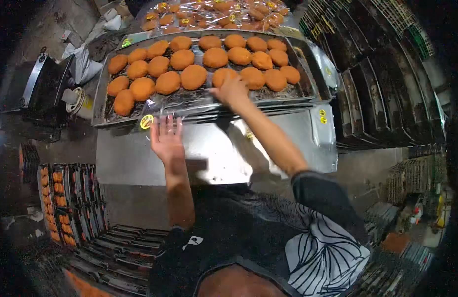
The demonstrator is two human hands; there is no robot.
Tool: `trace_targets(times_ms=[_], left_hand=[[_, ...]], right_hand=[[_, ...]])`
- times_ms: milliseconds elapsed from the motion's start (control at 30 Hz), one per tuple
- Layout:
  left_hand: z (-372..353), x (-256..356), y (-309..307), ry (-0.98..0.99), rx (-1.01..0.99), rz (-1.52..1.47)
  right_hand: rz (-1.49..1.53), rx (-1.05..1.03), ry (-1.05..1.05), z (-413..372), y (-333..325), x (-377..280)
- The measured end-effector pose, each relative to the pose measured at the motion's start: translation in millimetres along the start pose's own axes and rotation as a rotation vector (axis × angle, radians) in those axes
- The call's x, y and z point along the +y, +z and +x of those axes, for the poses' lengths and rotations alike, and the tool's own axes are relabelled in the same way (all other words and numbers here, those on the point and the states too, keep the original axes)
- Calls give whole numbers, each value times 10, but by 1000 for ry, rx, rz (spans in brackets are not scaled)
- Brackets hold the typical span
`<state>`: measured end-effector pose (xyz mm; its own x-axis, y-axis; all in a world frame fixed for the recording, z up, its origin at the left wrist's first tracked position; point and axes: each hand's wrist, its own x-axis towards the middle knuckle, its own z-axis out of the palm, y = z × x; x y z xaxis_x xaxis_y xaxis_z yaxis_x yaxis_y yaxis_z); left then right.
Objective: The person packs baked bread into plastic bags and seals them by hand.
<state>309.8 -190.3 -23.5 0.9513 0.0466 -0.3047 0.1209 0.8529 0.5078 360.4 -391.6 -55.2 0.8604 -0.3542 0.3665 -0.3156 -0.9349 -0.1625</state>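
Note:
My left hand (168,138) is palm up at the tray's near edge, fingers stretched out and apart. Beside its fingertips, a round yellow label (146,122) shows on clear plastic film. My right hand (232,91) reaches over the front edge of a dark metal baking tray (184,103), its fingers on a round brown bun (223,77) in the front row. Part of that bun is hidden by the fingers. Several more browned buns (193,77) sit in rows on the tray, with the tray's dark surface showing along the front.
Under the tray is a shiny metal table (134,158). Behind it lie bagged buns (219,15) with yellow labels. Dark trays (382,94) stand stacked at the right. At the lower left, a rack (65,203) holds more buns. A white bucket (80,104) stands left of the tray.

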Motion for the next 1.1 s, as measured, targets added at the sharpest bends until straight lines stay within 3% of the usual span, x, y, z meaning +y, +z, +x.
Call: trace_targets(times_ms=[33, 100, 133, 233, 300, 333, 500, 567, 600, 633, 667, 700, 733, 767, 800, 833, 900, 967, 1033, 1067, 1100], left_hand=[[4, 81, 42, 14, 23, -110], [40, 220, 28, 19, 27, -142], [72, 289, -8, 80, 31, -177], [196, 214, -208, 156, 84, -246], [272, -44, -441, -65, -213, -355], [-51, -99, -173, -57, -209, 75], [-679, -480, 431, -120, -182, 267], [-749, -739, 299, -524, -226, 15], [-829, -991, 310, -466, -389, -136], [-799, -1025, 232, -468, -380, -129], [-690, -965, 145, -646, -446, -44], [-632, -951, 84, -826, -510, 41], [-727, -1015, 166, -745, -343, 233], [-841, -1126, 175, -745, -341, 235], [-990, -1220, 145, -671, -449, 416], [-1090, -1303, 126, -590, -567, 597], [-1112, -1553, -33, -327, -1220, 1217], [-959, -2330, -619, 476, -1820, 1318], [-981, -2701, -783, 349, -2040, 1580], [-971, -2831, -914, 234, -2062, 1768], [-815, -3195, -1277, 466, -2279, 1740]], right_hand=[[-95, -23, 0, 177, 398, 116], [126, -115, -86, 344, 285, 226], [391, -142, 9, 300, 79, 228], [583, 198, -295, -583, -744, -63], [642, 221, -553, -1063, -852, -187], [730, 201, -630, -1106, -875, -199], [765, 157, -367, -1500, -1056, 112], [756, 261, -351, -1387, -1037, 214], [796, 290, -324, -1287, -1106, 218], [835, 320, -297, -1250, -1154, 256], [1027, 242, -184, -1339, -1153, 346], [1031, 246, -170, -1407, -1182, 410], [1036, 205, 48, -1438, -1232, 488], [1033, 159, 268, -1484, -1271, 578], [868, 105, 13, -1352, -992, 907], [894, 47, 19, -1159, -1028, 1092], [863, 288, 57, -593, -1422, 1294], [833, 251, 47, -196, -1493, 1250], [725, 673, -198, -18, -1445, 1125], [853, 400, -251, -215, -1403, 1239], [961, 114, -312, -602, -1310, 1427]])
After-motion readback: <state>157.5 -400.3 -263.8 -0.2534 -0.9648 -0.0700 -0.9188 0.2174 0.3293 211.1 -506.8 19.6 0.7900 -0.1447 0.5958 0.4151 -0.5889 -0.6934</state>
